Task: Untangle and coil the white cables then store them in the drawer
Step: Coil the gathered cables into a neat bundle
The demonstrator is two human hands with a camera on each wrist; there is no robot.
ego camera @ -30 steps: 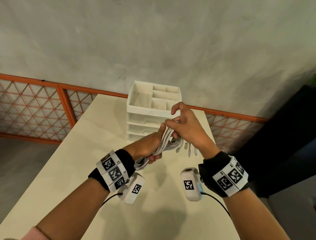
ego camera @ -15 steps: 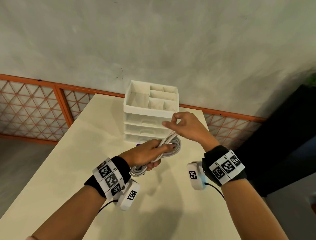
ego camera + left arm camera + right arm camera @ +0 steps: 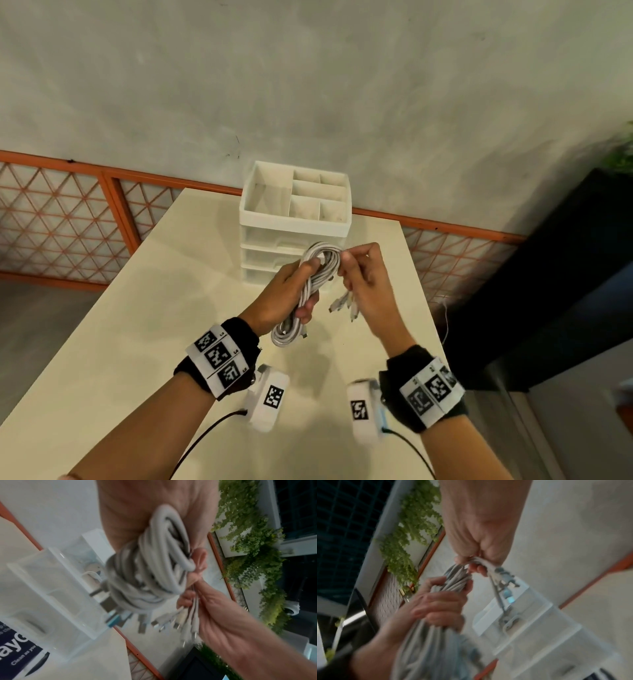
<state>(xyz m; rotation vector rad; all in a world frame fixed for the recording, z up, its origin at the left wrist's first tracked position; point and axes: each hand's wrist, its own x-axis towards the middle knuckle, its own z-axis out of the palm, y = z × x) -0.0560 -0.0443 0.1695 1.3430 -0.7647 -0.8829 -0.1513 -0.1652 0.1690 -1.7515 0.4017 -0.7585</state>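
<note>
Left hand (image 3: 289, 291): curling its fingers around the middle of the white cables (image 3: 317, 274), holding the bundle up above the table (image 3: 144, 308), just in front of the drawer unit.
White cables: lying wound into one elongated coil of many loops; one looped end is sticking up past the left thumb and the other is hanging below the fist. The exact number of cables is hard to tell, but about five or six thin plug ends (image 3: 344, 303) are fanning out loose on the right side.
Drawer unit (image 3: 296, 222): one white organiser standing at the far end of the table, three drawers stacked under an open divided tray; the drawers are looking closed in the head view.
Right hand (image 3: 368, 284): pinching the cables at the upper right of the coil, fingers bent tight, with the plug ends dangling below its fingertips.
Wrist cameras: two white units, one hanging under each wrist.
</note>
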